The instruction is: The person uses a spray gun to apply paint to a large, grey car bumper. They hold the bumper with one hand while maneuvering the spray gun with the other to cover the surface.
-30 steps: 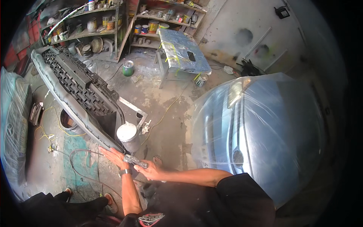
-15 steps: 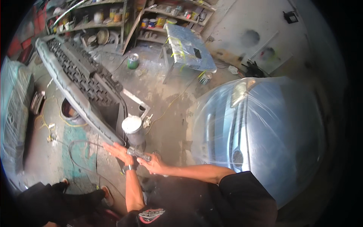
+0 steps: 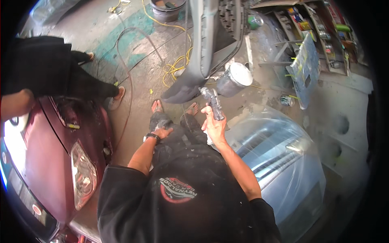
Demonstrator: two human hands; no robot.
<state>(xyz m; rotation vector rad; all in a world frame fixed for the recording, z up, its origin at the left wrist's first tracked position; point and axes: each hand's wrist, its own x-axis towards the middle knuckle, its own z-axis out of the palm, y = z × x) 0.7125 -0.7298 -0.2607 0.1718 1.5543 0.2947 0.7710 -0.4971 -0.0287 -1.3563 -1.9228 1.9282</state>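
A dark metallic spray gun [image 3: 214, 106] is in my right hand [image 3: 215, 128], its fingers wrapped round the lower part, in front of my body. The gun's front end points at the lower end of a grey car bumper [image 3: 197, 52], close to it but apart as far as I can see. Just beyond the gun stands a dark bucket with a white top [image 3: 240, 75]. My left hand [image 3: 163, 133] hangs by my thigh, with a dark band on its wrist. Its fingers look loosely stretched, with nothing visible in them.
Left of me is a dark red car [image 3: 48, 133]; a person in black [image 3: 40, 69] stands beside it. A plastic-covered blue car front [image 3: 279, 158] is close on my right. A hose [image 3: 129, 77] and yellow cord [image 3: 178, 67] cross the floor. Far right are a masked panel [image 3: 302, 73] and shelves.
My view has swung round, bringing the red car into sight. My left hand, earlier raised flat beside the bumper, has dropped to my thigh. The spray gun stays in my right hand.
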